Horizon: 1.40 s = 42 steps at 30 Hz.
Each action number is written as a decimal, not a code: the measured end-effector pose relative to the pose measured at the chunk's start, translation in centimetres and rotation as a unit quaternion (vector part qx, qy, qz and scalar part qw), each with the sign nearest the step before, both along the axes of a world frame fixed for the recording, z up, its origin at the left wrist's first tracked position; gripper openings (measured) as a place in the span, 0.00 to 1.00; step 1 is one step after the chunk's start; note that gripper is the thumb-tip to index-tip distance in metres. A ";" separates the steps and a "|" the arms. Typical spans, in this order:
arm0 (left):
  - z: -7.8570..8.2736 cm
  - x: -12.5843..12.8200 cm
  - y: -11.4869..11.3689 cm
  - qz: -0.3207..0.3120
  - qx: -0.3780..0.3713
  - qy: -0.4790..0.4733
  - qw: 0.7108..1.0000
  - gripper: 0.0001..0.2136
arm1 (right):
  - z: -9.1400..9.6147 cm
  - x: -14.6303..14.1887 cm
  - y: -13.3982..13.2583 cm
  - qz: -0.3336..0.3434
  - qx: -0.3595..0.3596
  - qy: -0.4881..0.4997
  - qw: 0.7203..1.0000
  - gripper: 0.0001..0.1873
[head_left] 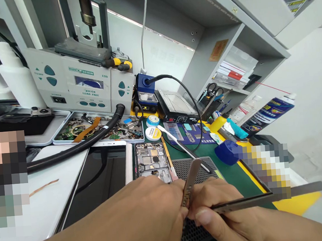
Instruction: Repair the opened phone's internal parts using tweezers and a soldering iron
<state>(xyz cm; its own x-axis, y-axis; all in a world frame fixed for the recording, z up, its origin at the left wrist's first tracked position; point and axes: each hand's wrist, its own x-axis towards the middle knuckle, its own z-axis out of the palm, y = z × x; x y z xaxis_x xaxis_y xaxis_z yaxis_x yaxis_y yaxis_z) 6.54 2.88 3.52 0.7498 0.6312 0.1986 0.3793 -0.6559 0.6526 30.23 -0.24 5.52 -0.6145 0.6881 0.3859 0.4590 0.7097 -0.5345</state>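
Beneath the grip lies a perforated mat (194, 232). Above it, the right hand (215, 196) clasps an outward-jutting metal tool (247, 201), the left hand (158, 189) a raised metal tool (191, 179). Both look light, stiff, best pinched mid-shank; from here, their working tips are hidden by the hands.

Grey shelving above a green-topped bench, beside a plain white wall.
The grey shelf unit (247, 26) slants across the upper view, with a brown patch (219, 50) on its side panel (205, 59) and an open compartment right of that. Behind the bench is a smooth white back panel (170, 60), a thin bright line along its upper edge. The white wall (317, 74) fills the far right; the green bench top (234, 178) has yellow along its right edge. The light is bright.
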 end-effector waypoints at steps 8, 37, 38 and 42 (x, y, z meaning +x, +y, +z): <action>0.1 0.4 0.3 0.000 -0.001 -0.006 1.000 0.12 | 0.4 0.3 0.0 -0.010 -0.005 -0.018 1.000 0.13; 0.1 -0.2 0.2 -0.004 -0.051 -0.056 0.997 0.13 | -0.4 0.0 -0.5 -0.043 0.007 0.028 0.999 0.16; 0.0 -0.1 0.2 0.000 -0.054 -0.063 0.997 0.13 | -0.4 0.0 -0.5 -0.038 0.004 0.024 0.999 0.15; -0.2 -0.1 0.2 0.006 -0.064 -0.081 0.995 0.14 | -0.2 0.1 -0.4 -0.024 0.005 0.014 1.000 0.13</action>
<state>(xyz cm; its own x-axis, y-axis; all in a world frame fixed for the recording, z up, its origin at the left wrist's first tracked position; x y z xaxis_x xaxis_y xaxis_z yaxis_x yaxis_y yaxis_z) 6.47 3.06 3.35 0.7067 0.6678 0.2335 0.2704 -0.5600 0.7831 30.29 -0.63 5.35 -0.5701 0.7125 0.4090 0.4781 0.6926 -0.5402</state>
